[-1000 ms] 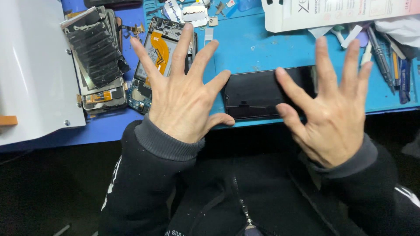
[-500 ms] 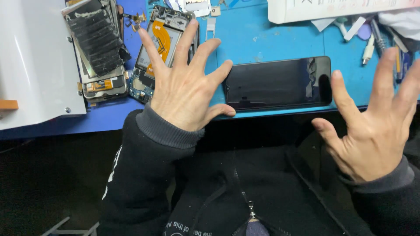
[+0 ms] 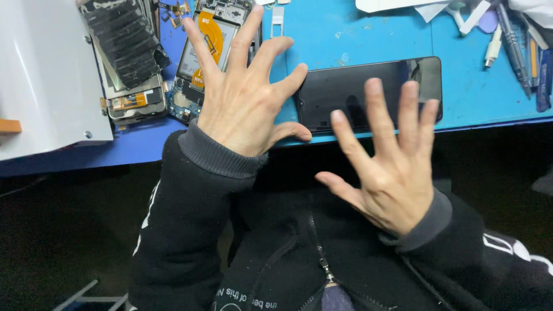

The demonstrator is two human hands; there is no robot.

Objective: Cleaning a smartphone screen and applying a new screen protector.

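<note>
My left hand [image 3: 245, 95] is spread flat, fingers apart, above the blue mat [image 3: 368, 34], partly covering an opened phone body [image 3: 216, 40] with an orange flex cable. It holds nothing. My right hand [image 3: 389, 158] is also spread with nothing in it, hovering near the table's front edge. Its fingertips overlap a black phone screen [image 3: 351, 86] that lies flat on the mat between both hands.
A second dismantled phone frame [image 3: 127, 63] with black backing lies left of the opened phone. A white box [image 3: 46, 75] stands at the far left. Screwdrivers and tweezers [image 3: 518, 46] lie at the right, white paper [image 3: 403, 4] at the back. Small screws are scattered at the top.
My right hand swung out to the right and has come back left, now over the screen's front edge. My left hand stayed spread over the opened phone.
</note>
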